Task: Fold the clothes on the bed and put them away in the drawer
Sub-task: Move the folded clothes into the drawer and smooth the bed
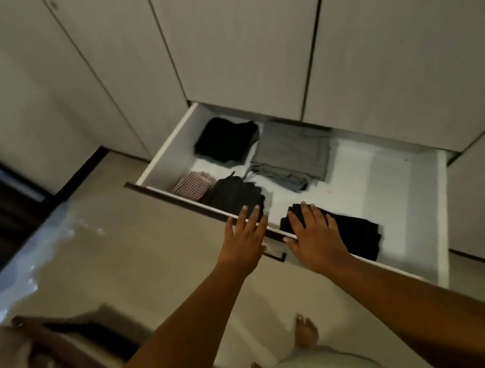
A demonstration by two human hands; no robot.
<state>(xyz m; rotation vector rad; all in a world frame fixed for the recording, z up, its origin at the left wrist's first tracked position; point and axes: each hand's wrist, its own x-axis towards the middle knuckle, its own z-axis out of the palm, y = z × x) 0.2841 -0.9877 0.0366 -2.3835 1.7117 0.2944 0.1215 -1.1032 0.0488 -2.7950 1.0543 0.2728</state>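
Folded black garment (356,234) lay just inside the drawer (441,205) front, right hand (315,236) pressing it with flat fingers (308,213), left hand (246,238) spread loose alongside.

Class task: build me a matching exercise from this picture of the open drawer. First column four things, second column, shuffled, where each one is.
Column one:
1. checked cloth
2. grey stack
3. left hand
4. right hand

Column two:
a. flat on the black garment
b. front left corner of the drawer
c. over the drawer's front edge
d. farther back, near the drawer's middle

Pairs: 1-b, 2-d, 3-c, 4-a.
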